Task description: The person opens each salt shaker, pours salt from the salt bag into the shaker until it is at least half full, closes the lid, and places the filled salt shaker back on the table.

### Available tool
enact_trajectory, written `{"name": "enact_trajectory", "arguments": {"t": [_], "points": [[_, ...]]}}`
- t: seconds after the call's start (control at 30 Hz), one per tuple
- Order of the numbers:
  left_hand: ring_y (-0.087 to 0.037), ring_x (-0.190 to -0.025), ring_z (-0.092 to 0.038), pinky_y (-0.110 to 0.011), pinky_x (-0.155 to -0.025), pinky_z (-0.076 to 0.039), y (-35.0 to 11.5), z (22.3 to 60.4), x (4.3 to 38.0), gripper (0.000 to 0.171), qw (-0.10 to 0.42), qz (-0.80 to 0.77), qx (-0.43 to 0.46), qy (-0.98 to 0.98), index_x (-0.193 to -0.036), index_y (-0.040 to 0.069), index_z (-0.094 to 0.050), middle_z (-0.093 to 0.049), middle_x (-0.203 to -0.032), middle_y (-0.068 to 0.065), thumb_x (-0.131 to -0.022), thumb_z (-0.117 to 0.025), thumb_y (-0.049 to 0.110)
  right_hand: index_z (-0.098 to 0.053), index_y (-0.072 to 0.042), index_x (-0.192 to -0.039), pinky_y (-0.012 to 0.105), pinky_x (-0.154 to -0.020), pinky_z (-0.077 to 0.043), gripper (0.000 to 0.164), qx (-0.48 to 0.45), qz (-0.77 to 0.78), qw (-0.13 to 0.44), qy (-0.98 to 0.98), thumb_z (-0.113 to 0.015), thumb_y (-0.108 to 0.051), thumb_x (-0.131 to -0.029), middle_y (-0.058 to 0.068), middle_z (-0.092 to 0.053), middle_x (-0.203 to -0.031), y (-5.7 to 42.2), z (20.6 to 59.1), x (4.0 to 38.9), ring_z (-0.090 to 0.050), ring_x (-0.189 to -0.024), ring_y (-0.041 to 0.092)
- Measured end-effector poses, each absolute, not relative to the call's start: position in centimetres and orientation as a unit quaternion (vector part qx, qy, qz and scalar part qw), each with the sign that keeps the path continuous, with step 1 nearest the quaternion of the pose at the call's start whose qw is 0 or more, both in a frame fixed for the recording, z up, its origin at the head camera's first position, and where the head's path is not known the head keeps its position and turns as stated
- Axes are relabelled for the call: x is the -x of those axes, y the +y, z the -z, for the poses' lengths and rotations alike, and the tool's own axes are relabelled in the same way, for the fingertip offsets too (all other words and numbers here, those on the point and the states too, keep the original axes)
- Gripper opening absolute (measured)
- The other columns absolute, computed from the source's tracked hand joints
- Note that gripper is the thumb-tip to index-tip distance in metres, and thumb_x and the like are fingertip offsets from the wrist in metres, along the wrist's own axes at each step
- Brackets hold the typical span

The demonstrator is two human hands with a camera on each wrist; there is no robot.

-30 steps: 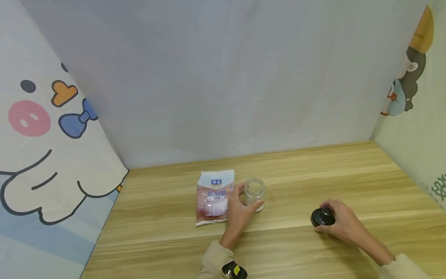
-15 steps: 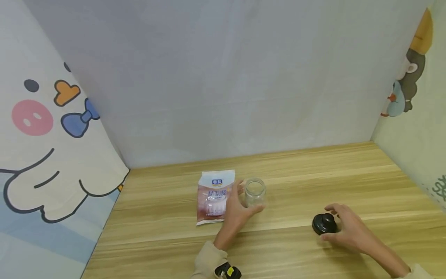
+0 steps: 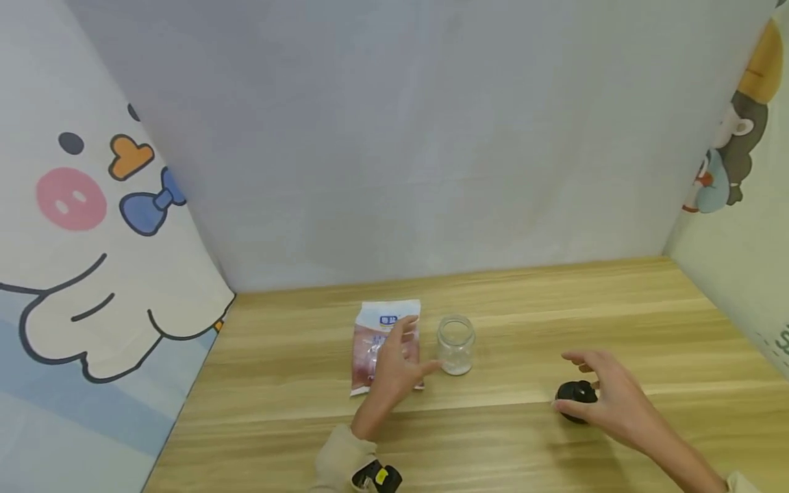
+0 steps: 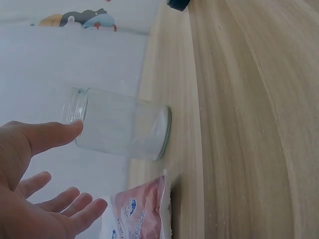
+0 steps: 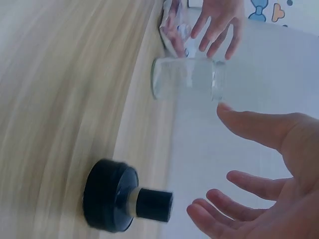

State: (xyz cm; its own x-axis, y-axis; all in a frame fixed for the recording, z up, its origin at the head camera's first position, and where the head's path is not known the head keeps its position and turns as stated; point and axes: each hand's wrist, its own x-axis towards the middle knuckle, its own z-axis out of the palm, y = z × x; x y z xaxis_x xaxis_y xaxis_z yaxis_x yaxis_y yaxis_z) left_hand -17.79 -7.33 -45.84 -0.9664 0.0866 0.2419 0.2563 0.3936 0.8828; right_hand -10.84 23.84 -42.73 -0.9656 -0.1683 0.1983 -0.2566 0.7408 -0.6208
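In the head view my left hand, fingers spread, hovers over the lower part of a white and reddish salt bag that lies flat. Its thumb points toward a clear glass jar, which stands upright and lidless. A thin white layer shows at the jar's bottom. My right hand curves loosely beside a round black lid with a knob on top. In the right wrist view a gap separates those fingers from the lid's knob. Neither hand holds anything.
Everything stands on a wood-grain table. A plain pale sheet hangs behind it. Sheets with cartoon prints border the left and right. A black device with a yellow mark sits on my left wrist.
My left hand has let go of the jar and moved left over the salt bag. My right hand has released the black lid and its fingers have opened away from it.
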Motion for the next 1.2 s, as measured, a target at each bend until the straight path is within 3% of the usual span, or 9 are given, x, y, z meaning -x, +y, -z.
{"name": "enact_trajectory", "arguments": {"t": [0.13,0.27,0.5,0.67,0.9,1.2], "points": [[-0.04,-0.115,-0.049,-0.051,-0.091,-0.049,-8.2,45.9,18.3,0.069,0.075,0.55,0.101,-0.826,-0.13,0.002,-0.048,-0.05,-0.129,-0.022,-0.069,-0.081,0.003,-0.059,-0.003,-0.12,0.026,-0.065,-0.054,0.059,-0.118,-0.385,0.048,-0.914,-0.084,-0.026,-0.071,0.015,-0.058,-0.113,22.5,42.3,10.6,-0.058,-0.093,0.029],[-0.039,-0.114,-0.051,-0.05,-0.089,-0.051,-9.2,46.5,19.3,0.057,0.091,0.53,0.084,-0.839,-0.126,0.003,-0.053,-0.053,-0.127,-0.021,-0.075,-0.077,0.005,-0.061,0.0,-0.116,0.023,-0.063,-0.054,0.052,-0.137,-0.416,0.029,-0.899,-0.082,-0.023,-0.074,0.018,-0.06,-0.113,21.3,42.0,10.8,-0.061,-0.091,0.028],[-0.04,-0.105,-0.056,-0.05,-0.084,-0.052,-11.1,46.9,21.1,0.055,0.145,0.518,0.067,-0.84,-0.118,0.0,-0.058,-0.059,-0.117,-0.022,-0.07,-0.082,0.007,-0.061,0.002,-0.112,0.026,-0.065,-0.057,0.047,-0.154,-0.439,-0.006,-0.885,-0.079,-0.021,-0.076,0.02,-0.061,-0.112,19.6,42.0,11.6,-0.063,-0.09,0.029],[-0.039,-0.099,-0.058,-0.047,-0.078,-0.054,-12.2,46.5,22.3,0.052,0.143,0.527,0.038,-0.837,-0.119,-0.001,-0.058,-0.057,-0.119,-0.023,-0.072,-0.079,0.003,-0.061,0.003,-0.112,0.025,-0.062,-0.057,0.044,-0.151,-0.464,-0.045,-0.871,-0.078,-0.018,-0.077,0.023,-0.06,-0.114,17.8,43.0,12.1,-0.064,-0.09,0.029],[-0.036,-0.112,-0.052,-0.046,-0.089,-0.051,-13.1,46.3,24.4,0.05,0.134,0.525,0.009,-0.84,-0.121,0.003,-0.059,-0.057,-0.123,-0.019,-0.074,-0.077,0.003,-0.058,0.008,-0.114,0.027,-0.062,-0.057,0.046,-0.158,-0.483,-0.085,-0.857,-0.076,-0.015,-0.078,0.027,-0.059,-0.113,15.3,44.6,12.7,-0.064,-0.089,0.033],[-0.037,-0.114,-0.049,-0.048,-0.093,-0.046,-14.8,47.0,26.2,0.045,0.119,0.515,-0.021,-0.849,-0.12,0.003,-0.06,-0.056,-0.125,-0.02,-0.076,-0.069,-0.003,-0.057,0.009,-0.115,0.028,-0.063,-0.057,0.051,-0.166,-0.481,-0.134,-0.851,-0.078,-0.013,-0.075,0.024,-0.059,-0.111,11.7,45.9,13.8,-0.064,-0.084,0.026]]}}
